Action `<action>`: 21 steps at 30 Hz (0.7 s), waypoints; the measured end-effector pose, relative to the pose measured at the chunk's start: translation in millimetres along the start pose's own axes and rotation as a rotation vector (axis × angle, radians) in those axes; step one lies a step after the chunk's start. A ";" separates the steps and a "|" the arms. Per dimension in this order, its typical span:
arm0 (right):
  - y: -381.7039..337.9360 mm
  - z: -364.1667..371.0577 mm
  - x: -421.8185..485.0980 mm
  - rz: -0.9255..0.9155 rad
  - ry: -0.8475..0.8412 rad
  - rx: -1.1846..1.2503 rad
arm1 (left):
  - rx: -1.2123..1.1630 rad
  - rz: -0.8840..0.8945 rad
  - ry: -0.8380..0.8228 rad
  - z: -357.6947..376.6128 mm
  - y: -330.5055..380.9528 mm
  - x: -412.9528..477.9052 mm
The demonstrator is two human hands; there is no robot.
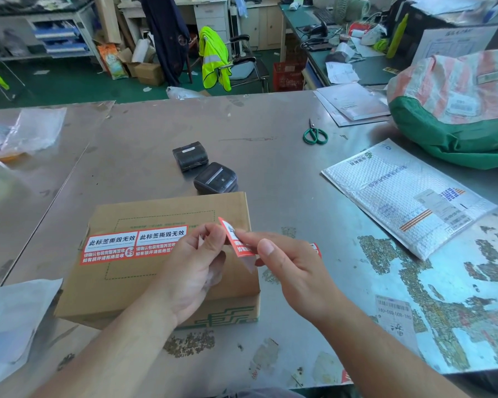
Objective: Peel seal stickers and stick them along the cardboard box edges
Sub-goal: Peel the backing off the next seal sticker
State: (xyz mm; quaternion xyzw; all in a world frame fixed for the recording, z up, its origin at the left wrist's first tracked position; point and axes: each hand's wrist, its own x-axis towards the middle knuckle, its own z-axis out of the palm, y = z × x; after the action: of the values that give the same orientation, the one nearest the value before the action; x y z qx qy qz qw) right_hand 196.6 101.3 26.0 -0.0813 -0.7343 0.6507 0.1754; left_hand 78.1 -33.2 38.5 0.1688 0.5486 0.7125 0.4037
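Observation:
A flat brown cardboard box [167,214] lies on the metal table in front of me. Two red-and-white seal stickers [112,244] are stuck side by side across its top. Above the box's right part, my right hand [285,262] pinches a third red seal sticker [236,239] between thumb and fingers. My left hand [193,262] pinches the pale backing strip at the sticker's left edge. Part of another red sticker [316,249] shows behind my right hand.
Two black handheld label printers [204,168] sit just beyond the box. Green scissors [314,133] lie further back right. A bubble mailer [406,196] and a large woven bag [454,110] occupy the right. Plastic sheets [12,317] lie at the left.

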 end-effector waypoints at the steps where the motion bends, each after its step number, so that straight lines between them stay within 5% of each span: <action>1: -0.9 -0.1 0.0 -0.007 -0.003 -0.001 | 0.002 -0.002 0.001 0.0 0.0 0.1; 21: -0.8 -8.6 0.4 0.015 0.016 -0.062 | 0.036 -0.003 0.009 2.1 -5.2 9.9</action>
State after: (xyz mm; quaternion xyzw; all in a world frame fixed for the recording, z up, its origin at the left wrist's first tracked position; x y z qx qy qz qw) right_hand 199.4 109.2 27.6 -0.0976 -0.7521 0.6282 0.1737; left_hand 75.5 -23.9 32.4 0.1722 0.5634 0.7026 0.3992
